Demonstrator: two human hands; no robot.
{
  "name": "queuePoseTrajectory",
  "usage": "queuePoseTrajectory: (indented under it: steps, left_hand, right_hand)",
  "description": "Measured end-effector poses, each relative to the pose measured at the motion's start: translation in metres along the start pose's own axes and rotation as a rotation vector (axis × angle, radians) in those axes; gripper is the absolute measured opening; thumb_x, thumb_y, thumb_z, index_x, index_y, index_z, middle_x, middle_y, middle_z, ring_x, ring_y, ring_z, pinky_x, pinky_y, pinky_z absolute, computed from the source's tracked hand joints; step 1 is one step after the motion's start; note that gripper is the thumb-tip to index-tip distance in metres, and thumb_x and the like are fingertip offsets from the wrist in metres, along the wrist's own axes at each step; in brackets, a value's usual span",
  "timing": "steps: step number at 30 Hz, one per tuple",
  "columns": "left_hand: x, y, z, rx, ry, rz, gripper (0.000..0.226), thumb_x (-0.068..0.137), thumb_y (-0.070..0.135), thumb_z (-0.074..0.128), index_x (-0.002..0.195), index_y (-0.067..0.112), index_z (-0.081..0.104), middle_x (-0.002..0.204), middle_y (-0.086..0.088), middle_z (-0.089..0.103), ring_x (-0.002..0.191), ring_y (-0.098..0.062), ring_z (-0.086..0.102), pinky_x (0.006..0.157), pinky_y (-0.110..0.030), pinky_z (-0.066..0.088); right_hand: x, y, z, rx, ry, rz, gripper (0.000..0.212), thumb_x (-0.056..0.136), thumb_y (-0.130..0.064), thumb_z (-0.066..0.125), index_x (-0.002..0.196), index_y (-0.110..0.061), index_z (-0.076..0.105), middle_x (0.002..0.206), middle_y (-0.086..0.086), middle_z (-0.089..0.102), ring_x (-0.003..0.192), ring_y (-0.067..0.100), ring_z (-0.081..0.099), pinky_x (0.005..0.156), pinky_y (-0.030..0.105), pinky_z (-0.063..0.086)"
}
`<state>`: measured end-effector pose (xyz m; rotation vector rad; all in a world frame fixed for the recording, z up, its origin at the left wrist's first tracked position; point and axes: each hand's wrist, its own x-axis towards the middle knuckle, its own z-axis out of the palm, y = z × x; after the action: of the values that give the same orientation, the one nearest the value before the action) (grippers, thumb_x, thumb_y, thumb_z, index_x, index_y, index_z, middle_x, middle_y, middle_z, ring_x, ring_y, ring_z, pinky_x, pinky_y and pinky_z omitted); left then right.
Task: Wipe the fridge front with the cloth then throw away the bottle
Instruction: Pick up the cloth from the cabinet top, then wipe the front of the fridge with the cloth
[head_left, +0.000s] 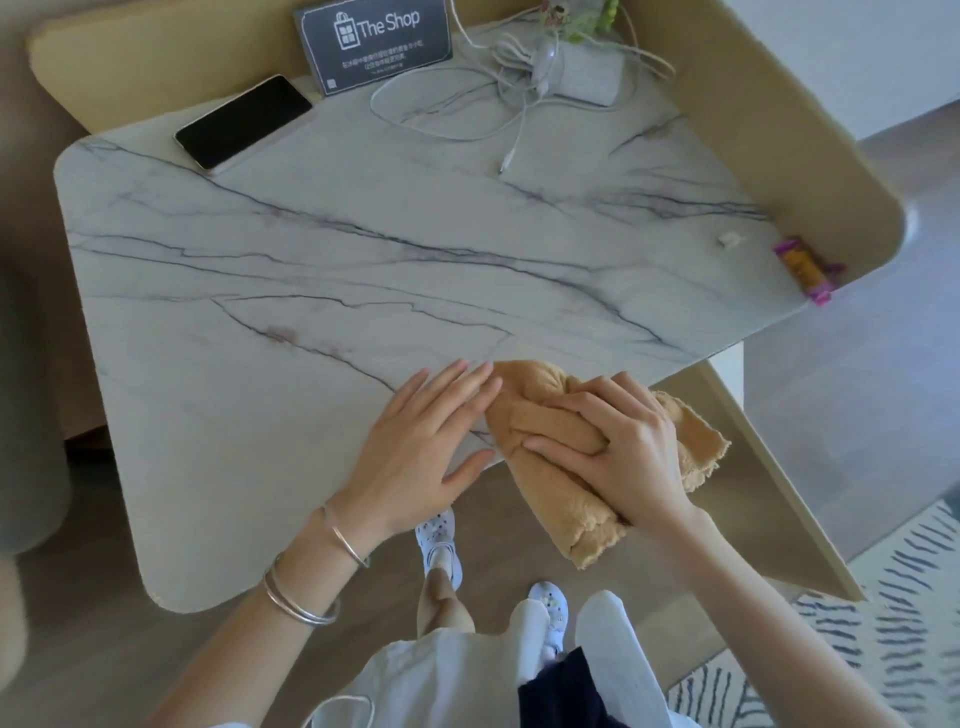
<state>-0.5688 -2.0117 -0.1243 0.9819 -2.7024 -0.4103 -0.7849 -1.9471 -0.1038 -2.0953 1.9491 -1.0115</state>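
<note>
You're wearing thin silver bangles on your left wrist, w/ a doubled pair sitting further up the forearm. Both arms are showing bare, no sleeves. You're wearing a white top over sth dark navy at the waist. Feet: you're wearing white clogs w/ small charms stuck on, 2nd one partly hidden.

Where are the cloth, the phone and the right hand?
cloth (537, 480): head view, rolled middle below the fingers.
phone (243, 122): head view, centre of the dark screen.
right hand (618, 449): head view, back of the hand.
</note>
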Motion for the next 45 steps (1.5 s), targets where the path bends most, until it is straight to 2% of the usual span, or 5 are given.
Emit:
queuePoseTrajectory:
  steps: [5, 10, 19, 38, 45]
  left_hand:
    - [-0.004, 0.077, 0.025, 0.039, 0.008, 0.005, 0.056, 0.094, 0.037, 0.044, 0.144, 0.011, 0.046, 0.153, -0.003, 0.042, 0.142, -0.024, 0.037, 0.113, -0.044, 0.031]
    - [-0.014, 0.135, 0.054, 0.069, -0.03, 0.029, 0.056, 0.093, 0.036, 0.045, 0.144, 0.012, 0.046, 0.152, -0.004, 0.043, 0.142, -0.021, 0.035, 0.116, -0.039, 0.025]
    - [-0.025, 0.145, 0.094, 0.188, -0.153, 0.024, 0.059, 0.091, 0.039, 0.048, 0.144, 0.012, 0.046, 0.149, -0.007, 0.047, 0.14, -0.026, 0.041, 0.112, -0.045, 0.034]
    - [-0.013, 0.046, 0.355, 0.291, -0.065, -0.024, 0.054, 0.092, 0.04, 0.045, 0.138, 0.013, 0.054, 0.145, -0.006, 0.051, 0.136, -0.025, 0.045, 0.111, -0.045, 0.035]
    - [-0.009, -0.007, 0.459, 0.4, -0.039, -0.016, 0.057, 0.093, 0.045, 0.041, 0.14, 0.016, 0.052, 0.146, -0.006, 0.051, 0.138, -0.025, 0.043, 0.113, -0.046, 0.033]
  right_hand:
    - [-0.063, 0.034, -0.054, -0.054, 0.024, 0.043, 0.029, 0.08, -0.049, 0.07, 0.088, -0.021, 0.072, 0.082, -0.007, 0.065, 0.073, 0.018, 0.05, 0.07, 0.03, 0.046]
    - [-0.12, 0.066, -0.084, -0.11, -0.057, 0.104, 0.033, 0.075, -0.04, 0.071, 0.102, -0.021, 0.068, 0.086, -0.009, 0.062, 0.078, 0.016, 0.048, 0.067, 0.028, 0.046]
    - [-0.161, 0.1, -0.063, -0.098, -0.111, 0.164, 0.032, 0.075, -0.037, 0.07, 0.104, -0.025, 0.07, 0.088, -0.005, 0.061, 0.078, 0.015, 0.05, 0.068, 0.028, 0.046]
    - [-0.228, 0.281, 0.163, -0.04, 0.021, 0.177, 0.031, 0.074, -0.039, 0.069, 0.103, -0.027, 0.069, 0.088, -0.007, 0.06, 0.078, 0.016, 0.051, 0.066, 0.027, 0.046]
    - [-0.246, 0.354, 0.256, 0.113, 0.088, 0.18, 0.037, 0.073, -0.041, 0.066, 0.109, -0.03, 0.066, 0.096, -0.01, 0.057, 0.089, 0.015, 0.055, 0.078, 0.024, 0.046]
